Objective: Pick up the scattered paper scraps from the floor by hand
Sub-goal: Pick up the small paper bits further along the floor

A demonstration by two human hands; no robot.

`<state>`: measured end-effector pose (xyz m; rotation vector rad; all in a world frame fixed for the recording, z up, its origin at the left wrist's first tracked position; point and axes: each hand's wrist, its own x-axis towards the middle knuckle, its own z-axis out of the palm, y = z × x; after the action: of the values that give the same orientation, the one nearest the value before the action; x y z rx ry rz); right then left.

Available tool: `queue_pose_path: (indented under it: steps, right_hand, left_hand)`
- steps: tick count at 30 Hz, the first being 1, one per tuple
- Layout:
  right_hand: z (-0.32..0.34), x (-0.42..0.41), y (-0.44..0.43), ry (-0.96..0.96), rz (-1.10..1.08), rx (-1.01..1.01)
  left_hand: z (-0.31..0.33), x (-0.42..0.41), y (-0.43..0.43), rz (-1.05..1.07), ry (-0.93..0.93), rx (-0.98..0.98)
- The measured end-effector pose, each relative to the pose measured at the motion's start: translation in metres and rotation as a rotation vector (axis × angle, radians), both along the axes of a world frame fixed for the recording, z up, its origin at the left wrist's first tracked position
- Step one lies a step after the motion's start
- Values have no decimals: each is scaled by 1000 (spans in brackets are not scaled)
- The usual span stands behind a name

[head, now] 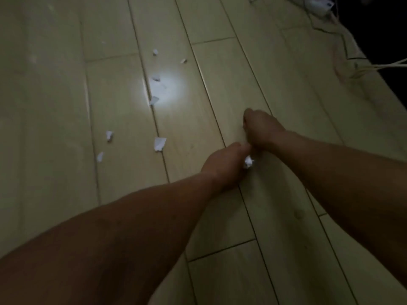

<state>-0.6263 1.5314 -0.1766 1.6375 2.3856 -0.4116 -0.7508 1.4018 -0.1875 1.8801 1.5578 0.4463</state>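
Observation:
Several white paper scraps lie on the pale wooden floor (pixel 220 80) to the left of my hands. The nearest and largest scrap (pixel 159 143) sits beside two small ones (pixel 109 135) (pixel 100 156). More scraps (pixel 153 100) (pixel 156 77) (pixel 155 51) (pixel 183 60) trail away up the boards. My left hand (pixel 224 164) is curled round a crumpled bunch of collected scraps (pixel 248 162). My right hand (pixel 261 128) is just above it, fingers curled down at the floor; what they hold is hidden.
A bright light spot (pixel 169 89) glares on the floor among the scraps. White cables (pixel 374 67) and a white power strip (pixel 317 5) lie at the top right, next to a dark area (pixel 383 29).

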Motion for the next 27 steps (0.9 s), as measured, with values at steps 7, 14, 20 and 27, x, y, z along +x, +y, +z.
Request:
queue_pose_path:
  steps: [7, 14, 20, 27]
  right_hand:
    - [52, -13, -37, -137, 46, -352]
    - [78, -93, -9, 171, 1, -342]
    - [38, -103, -31, 255, -199, -370]
    - [71, -166, -75, 725, -558, -613]
  left_hand:
    - [219, -226, -60, 84, 430, -217]
    - [321, -368, -74, 436, 546, -241]
    - [162, -300, -47, 520, 78, -196]
    - [119, -244, -91, 850, -651, -372]
